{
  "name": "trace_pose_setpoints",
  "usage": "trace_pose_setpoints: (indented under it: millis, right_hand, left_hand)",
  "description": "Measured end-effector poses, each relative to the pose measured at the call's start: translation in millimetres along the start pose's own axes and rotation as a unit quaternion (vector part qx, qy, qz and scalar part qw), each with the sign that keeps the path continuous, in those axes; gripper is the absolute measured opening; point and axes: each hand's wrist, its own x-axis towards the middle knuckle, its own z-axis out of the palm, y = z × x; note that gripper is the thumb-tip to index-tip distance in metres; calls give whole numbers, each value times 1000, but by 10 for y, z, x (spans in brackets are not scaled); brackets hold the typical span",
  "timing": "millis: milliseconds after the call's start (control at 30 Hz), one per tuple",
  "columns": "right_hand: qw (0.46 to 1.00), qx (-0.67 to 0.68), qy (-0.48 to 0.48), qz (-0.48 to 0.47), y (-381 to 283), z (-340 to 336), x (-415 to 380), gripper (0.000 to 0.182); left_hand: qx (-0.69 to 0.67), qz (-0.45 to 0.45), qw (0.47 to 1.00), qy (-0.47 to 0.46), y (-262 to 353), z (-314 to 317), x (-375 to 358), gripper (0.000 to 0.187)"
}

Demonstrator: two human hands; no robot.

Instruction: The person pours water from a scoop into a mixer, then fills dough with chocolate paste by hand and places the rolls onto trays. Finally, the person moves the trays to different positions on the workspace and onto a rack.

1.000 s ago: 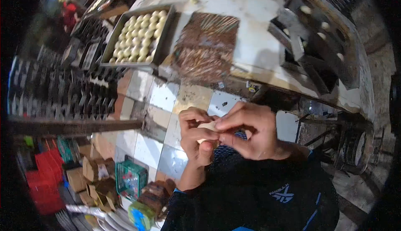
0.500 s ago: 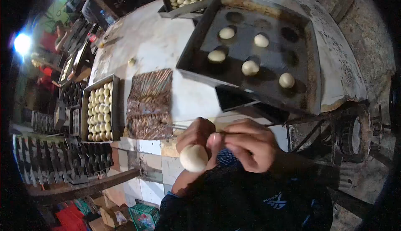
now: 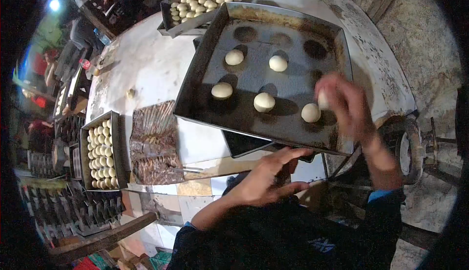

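Over the right side of the large dark baking tray, my right hand is blurred by motion. A pale dough ball shows at its fingertips, just above another dough ball lying on the tray. Several more smooth round balls sit spaced apart in the tray, such as the dough ball near the front and the dough ball farther back. My left hand is open below the tray's front wall, fingers stretched and thumb apart, holding nothing.
A narrow tray packed with dough balls stands at left, beside a crumpled brown-striped sheet. Another filled tray is at the back of the white table. A lone small dough piece lies there. People work at far left.
My hands were together near my body with a dough ball. Now they are apart: the right has carried a ball over the tray's right side, while the left has opened by the front wall.
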Motion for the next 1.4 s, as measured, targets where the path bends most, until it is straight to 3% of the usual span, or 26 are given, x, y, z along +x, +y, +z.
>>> trace_pose_setpoints:
  millis: [33, 133, 200, 233, 333, 400, 433, 467, 500, 533, 567, 600, 633, 667, 700, 733, 800, 867, 900, 1033, 1067, 1133, 1200, 1267, 1333, 1400]
  right_hand:
    - [998, -15, 51, 35, 189, -8, 190, 29]
    - [993, -110, -26, 16, 995, -25, 468, 38]
    - [934, -323, -150, -41, 1205, 63, 379, 52]
    - [914, -342, -215, 32, 1146, 46, 410, 63]
    - [918, -294, -255, 80, 932, -60, 572, 66]
    - [917, -379, -113, 54, 776, -37, 647, 63]
    - [973, -213, -12, 94, 605, 6, 686, 60]
    - [907, -417, 55, -22, 542, -37, 656, 57]
    - [865, -476, 85, -134, 234, -44, 573, 54]
    - [951, -239, 164, -105, -218, 244, 424, 49]
    - [922, -310, 164, -164, -308, 164, 231, 45]
    - [885, -358, 124, -272, -361, 79, -1, 43]
    - [887, -346, 131, -275, -627, 352, -106, 40]
    - [887, -340, 137, -280, -958, 645, -137, 38]
    - [885, -338, 134, -290, -1112, 859, -87, 38]
    - [884, -351, 112, -287, -1216, 1066, -54, 34]
    - [880, -363, 99, -289, -1291, 1329, -34, 31]
    - [907, -351, 36, -229, -1399, 1472, -64, 21]
    - [907, -344, 51, -236, -1496, 1540, -81, 17]
    - [930, -274, 32, -245, -1559, 1802, -159, 10]
    - [929, -271, 37, -248, -1480, 1867, -203, 10]
    - [951, -159, -15, -265, -1295, 2024, -214, 11]
    - [967, -112, -32, -225, -1453, 2333, -139, 13]
    - [973, -7, -52, -225, -1156, 2752, -161, 17]
    - [979, 80, -105, -156, -1133, 3193, -121, 27]
    - [952, 228, -204, 16, -1136, 3551, -109, 36]
  left_hand:
    - [-20, -64, 997, -23, 44, -67, -51, 54]
    - [-58, -16, 998, 13, 97, -275, -220, 54]
    - [-68, -7, 997, 39, 171, -473, -414, 47]
    - [-87, -24, 994, 69, 160, -565, -569, 42]
    - [-84, -45, 987, 129, -47, -846, -1052, 30]
    - [-97, -172, 973, 122, -259, -971, -1427, 28]
    - [-45, -173, 979, 93, -458, -1047, -1680, 24]
    - [-33, -188, 973, 128, -508, -1139, -1947, 24]
    - [-47, -233, 964, 120, -519, -1238, -2217, 22]
    - [-65, -276, 953, 107, -558, -1341, -2507, 20]
    - [-39, -233, 947, 219, -712, -1457, -2884, 19]
    - [-71, -269, 899, 337, -616, -1765, -3144, 18]
    - [134, -319, 857, 381, -775, -2108, -3588, 20]
    - [240, -324, 765, 502, -724, -2453, -3713, 19]
    - [355, -217, 729, 544, -973, -2881, -4095, 17]
    - [369, -331, 679, 542, -918, -3247, -4264, 24]
    - [491, -448, 572, 481, -1080, -3800, -4645, 33]
    - [512, -528, 524, 430, -1067, -4132, -4715, 38]
    - [505, -578, 498, 404, -1092, -4234, -4704, 39]
    - [592, -588, 469, 290, -1377, -4335, -4873, 42]
    - [595, -585, 466, 294, -1269, -4262, -4791, 42]
    - [578, -527, 513, 354, -1063, -4060, -4531, 36]
    - [555, -284, 615, 483, -989, -3669, -4257, 38]
    - [301, -263, 735, 547, -885, -3083, -3843, 51]
    - [348, -170, 752, 533, -553, -2426, -3216, 67]
    - [221, -169, 832, 479, -318, -1864, -2747, 75]
